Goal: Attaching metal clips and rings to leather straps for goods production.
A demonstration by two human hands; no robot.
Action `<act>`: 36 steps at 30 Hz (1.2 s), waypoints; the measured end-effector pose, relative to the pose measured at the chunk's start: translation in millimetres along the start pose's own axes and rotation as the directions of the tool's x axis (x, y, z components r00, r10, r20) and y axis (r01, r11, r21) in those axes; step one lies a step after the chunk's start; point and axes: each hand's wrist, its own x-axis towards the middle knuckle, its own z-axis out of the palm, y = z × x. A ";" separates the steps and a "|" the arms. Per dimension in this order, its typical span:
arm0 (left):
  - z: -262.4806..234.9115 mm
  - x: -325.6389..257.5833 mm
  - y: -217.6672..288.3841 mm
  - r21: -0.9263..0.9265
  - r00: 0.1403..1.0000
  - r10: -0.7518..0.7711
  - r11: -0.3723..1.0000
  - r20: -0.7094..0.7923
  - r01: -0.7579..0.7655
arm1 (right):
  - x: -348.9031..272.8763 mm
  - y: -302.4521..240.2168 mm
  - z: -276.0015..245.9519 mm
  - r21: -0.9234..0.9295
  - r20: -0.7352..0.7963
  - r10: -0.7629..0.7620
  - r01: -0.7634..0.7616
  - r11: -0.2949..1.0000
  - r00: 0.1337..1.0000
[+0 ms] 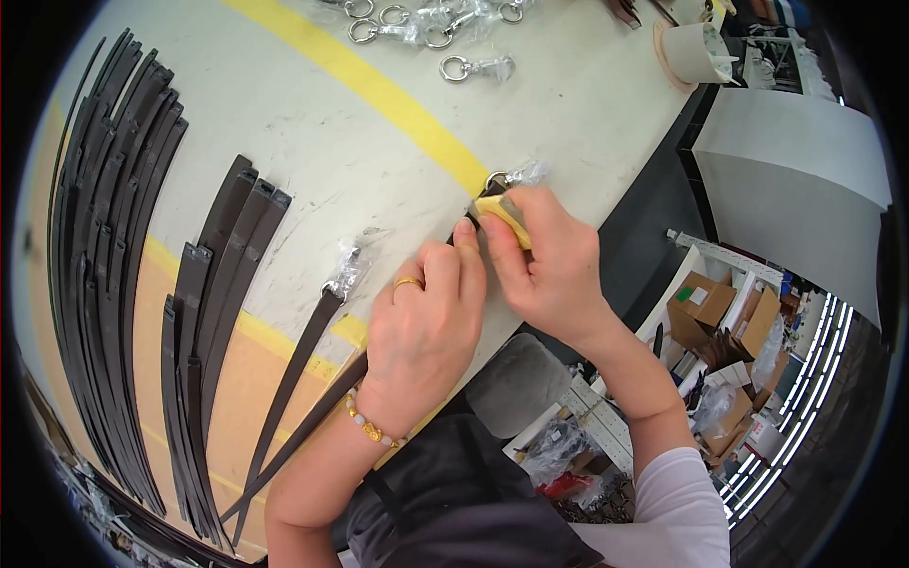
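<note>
Two bare hands meet near the middle of a pale worktable (312,142) crossed by a yellow stripe (379,90). The left hand (426,327), wearing a gold ring and a beaded bracelet, lies palm down with its fingers curled together, pressing on the upper end of a dark brown strap (312,421) that runs from the lower left up under the palm. The right hand (544,265) is closed in a pinch, thumb and fingers clamped on a small yellow pad (500,213), which rests against the strap's end just beside the left fingertips. A metal ring (496,179), partly wrapped in clear plastic, sits at that end of the strap, touching the right fingertips.

A second dark strap (298,364) with a plastic-wrapped tip lies just to the left of the held one. Farther left, a short row of straps (213,284) lies side by side, and a large fan of many more straps (109,237) curves along the table's left edge. Loose metal rings in clear bags (426,28) rest at the far side of the table, and a pale cup (691,52) stands at the upper right corner. Cardboard boxes (720,317) sit on the floor to the right.
</note>
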 end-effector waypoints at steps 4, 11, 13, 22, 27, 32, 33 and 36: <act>-3.8 1.6 -3.3 0.045 1.000 -0.001 0.999 0.026 0.000 | 6.2 2.2 6.2 -0.062 0.015 -0.103 0.104 0.993 0.995; -0.9 2.4 -5.4 0.020 1.000 0.011 1.000 0.008 -0.012 | 10.9 2.6 4.4 -0.042 0.035 -0.056 0.057 0.998 0.998; -1.7 3.0 -6.4 0.008 1.000 0.005 1.000 0.006 -0.005 | 12.7 2.2 7.3 -0.034 0.044 -0.061 0.063 0.997 0.997; -3.4 3.5 -7.0 -0.024 1.000 0.000 1.000 0.029 0.001 | 4.7 4.2 5.0 0.033 -0.010 0.018 -0.018 0.999 1.000; -4.0 4.9 -7.7 -0.034 1.000 -0.009 0.999 0.017 0.010 | -0.2 9.7 -6.2 -0.074 0.090 0.005 0.002 0.997 0.996; -6.8 2.8 -8.7 -0.015 0.998 -0.011 1.000 0.066 0.012 | -1.5 0.2 -22.0 0.069 0.086 0.068 -0.074 0.995 0.994; -7.1 3.8 -7.1 -0.023 0.998 -0.007 1.000 0.063 0.008 | 2.8 -0.8 -20.8 0.130 -0.023 0.085 -0.082 0.988 0.996; -7.3 7.4 -5.6 -0.037 0.999 -0.007 0.999 0.051 0.009 | 17.3 7.7 -1.5 0.066 -0.004 -0.047 0.047 0.997 0.999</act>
